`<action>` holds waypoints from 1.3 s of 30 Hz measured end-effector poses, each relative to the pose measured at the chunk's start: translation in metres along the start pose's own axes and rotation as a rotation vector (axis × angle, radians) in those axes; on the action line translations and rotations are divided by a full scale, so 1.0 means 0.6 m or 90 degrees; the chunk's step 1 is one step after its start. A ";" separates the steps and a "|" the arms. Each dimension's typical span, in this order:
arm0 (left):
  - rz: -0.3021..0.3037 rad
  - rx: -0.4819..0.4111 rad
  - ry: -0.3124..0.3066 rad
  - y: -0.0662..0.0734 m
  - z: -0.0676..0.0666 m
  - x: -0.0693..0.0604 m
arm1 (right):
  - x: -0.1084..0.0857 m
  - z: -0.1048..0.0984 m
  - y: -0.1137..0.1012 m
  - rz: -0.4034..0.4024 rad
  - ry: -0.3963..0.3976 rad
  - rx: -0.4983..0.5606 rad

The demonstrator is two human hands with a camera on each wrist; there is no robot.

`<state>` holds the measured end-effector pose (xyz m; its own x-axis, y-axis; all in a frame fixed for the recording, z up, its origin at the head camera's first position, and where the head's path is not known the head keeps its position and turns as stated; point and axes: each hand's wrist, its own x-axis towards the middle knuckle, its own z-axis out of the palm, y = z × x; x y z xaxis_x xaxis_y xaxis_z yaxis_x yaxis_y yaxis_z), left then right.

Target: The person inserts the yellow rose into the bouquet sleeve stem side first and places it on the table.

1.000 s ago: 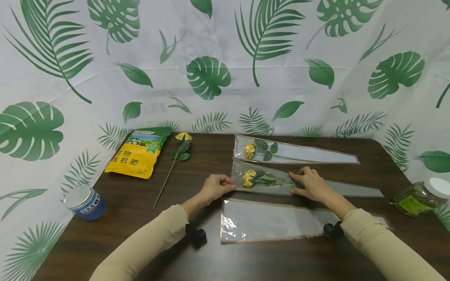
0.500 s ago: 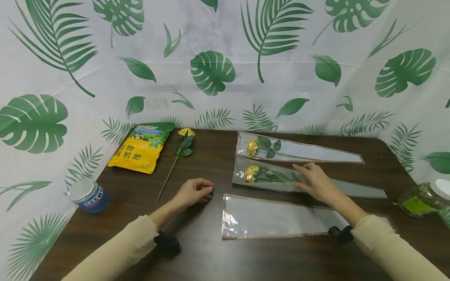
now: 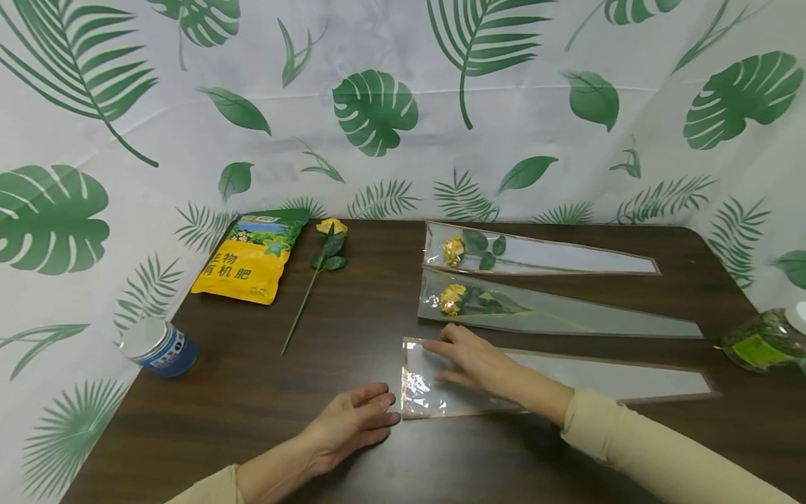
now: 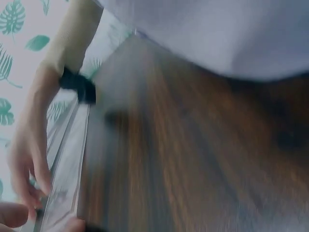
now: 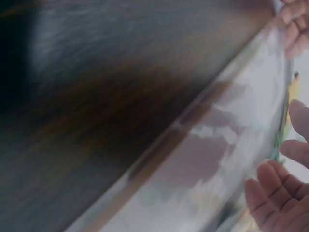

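A flat clear flower sleeve [image 3: 535, 364] with a copper-coloured edge lies nearest the person in the head view. Over its wide left end hovers or rests my right hand [image 3: 475, 364], fingers spread; contact cannot be told. Just left of that end is my left hand [image 3: 352, 423], fingers loosely bent and holding nothing. Behind it, a second sleeve [image 3: 630, 322] contains a yellow rose [image 3: 452, 299], and a third sleeve [image 3: 598, 260] at the back contains another yellow rose [image 3: 453, 250]. One unwrapped yellow rose [image 3: 330, 227] lies to the left, stem toward the person.
A yellow and green fertilizer bag [image 3: 252, 259] lies at the back left of the dark wooden table [image 3: 352, 301]. A blue can [image 3: 160, 348] stands at the left edge, and a jar [image 3: 762, 343] with a white lid lies tilted at the right. A leaf-printed cloth [image 3: 277, 161] hangs behind.
My left hand has left the middle sleeve's wide end and come down beside the nearest sleeve. My right hand has moved left and nearer, off the middle sleeve to over the nearest one.
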<state>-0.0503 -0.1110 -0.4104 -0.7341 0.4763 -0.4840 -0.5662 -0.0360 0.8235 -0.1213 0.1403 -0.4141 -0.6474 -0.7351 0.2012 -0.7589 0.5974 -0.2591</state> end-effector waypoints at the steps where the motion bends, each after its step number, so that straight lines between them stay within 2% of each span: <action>1: 0.002 -0.011 0.004 -0.002 0.006 0.000 | 0.004 0.003 -0.003 0.004 -0.021 -0.003; 3: 0.004 -0.033 0.013 -0.003 0.015 0.004 | 0.011 0.009 -0.006 0.009 -0.051 -0.013; 6: 0.003 -0.031 0.018 -0.002 0.023 0.016 | 0.017 0.016 -0.007 0.009 -0.067 -0.037; 11: 0.024 0.002 0.012 -0.001 0.029 0.045 | 0.021 0.020 -0.006 -0.004 -0.060 -0.044; 14: 0.039 -0.010 0.025 -0.007 0.033 0.064 | 0.019 0.024 -0.003 -0.014 -0.045 -0.025; 18: 0.038 -0.011 0.065 -0.012 0.040 0.081 | 0.012 0.028 0.003 0.042 -0.012 0.090; 21: 0.051 0.016 0.083 -0.009 0.047 0.088 | 0.008 0.026 0.005 0.126 0.032 0.228; 24: 0.069 0.047 0.092 -0.004 0.053 0.094 | 0.009 0.023 0.003 0.181 0.075 0.331; 26: 0.077 0.064 0.095 0.000 0.056 0.097 | 0.010 0.022 -0.001 0.207 0.091 0.362; 31: 0.087 0.071 0.098 0.007 0.056 0.109 | 0.009 0.020 -0.007 0.260 0.125 0.390; 36: 0.118 0.083 0.117 0.011 0.042 0.123 | -0.001 0.015 -0.007 0.298 0.132 0.476; 39: 0.127 0.124 0.128 0.014 0.029 0.127 | -0.006 0.012 -0.005 0.304 0.131 0.516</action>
<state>-0.1047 -0.0598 -0.4350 -0.8937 0.2927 -0.3400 -0.3357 0.0664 0.9396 -0.1161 0.1390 -0.4206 -0.9338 -0.3546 0.0478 -0.1834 0.3597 -0.9149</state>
